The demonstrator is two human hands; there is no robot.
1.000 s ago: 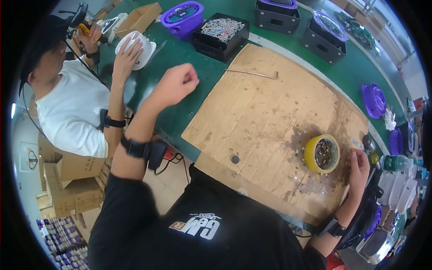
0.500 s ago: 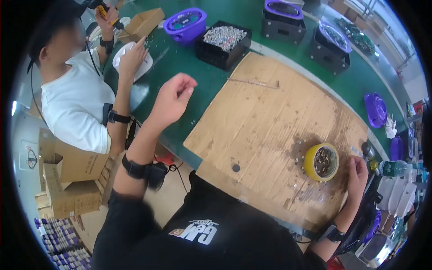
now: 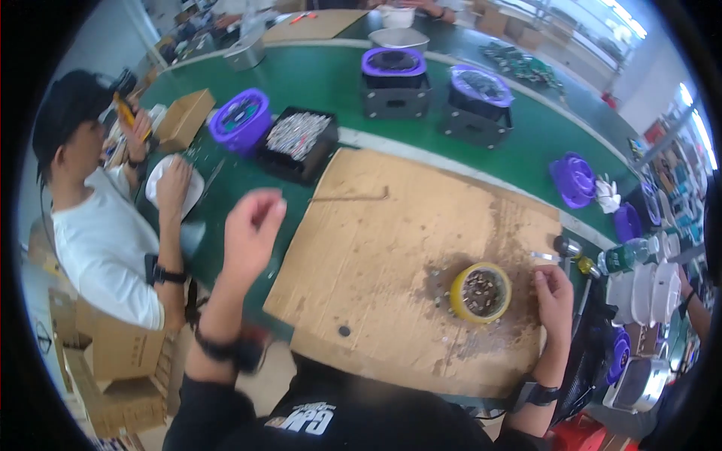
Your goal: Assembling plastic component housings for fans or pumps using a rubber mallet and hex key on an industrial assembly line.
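Observation:
My left hand (image 3: 254, 231) is raised over the green table left of a cardboard sheet (image 3: 391, 263). Its fingers curl in toward the thumb; whatever may be between them is hidden. At the sheet's right edge, my right hand (image 3: 553, 297) has its fingertips drawn together, and anything in them is too small to make out. Just left of it stands a yellow tape-roll ring (image 3: 457, 295) with many small metal pieces (image 3: 483, 293) inside. A thin L-shaped rod (image 3: 350, 198) lies near the sheet's far left. Nearer me is a small black disc (image 3: 344, 331).
A black bin of small metal parts (image 3: 299, 137) and a purple basket (image 3: 241, 120) stand at the far left, beside a seated co-worker (image 3: 105, 240) with a yellow-black tool (image 3: 128, 111). Grey bins (image 3: 396, 98) line the back. A bottle (image 3: 626, 255) and white casings (image 3: 643, 293) crowd the right.
My view has tilted up and shifted right, so more of the far tables shows. Both hands keep much the same poses. The ring and rod stay put on the cardboard.

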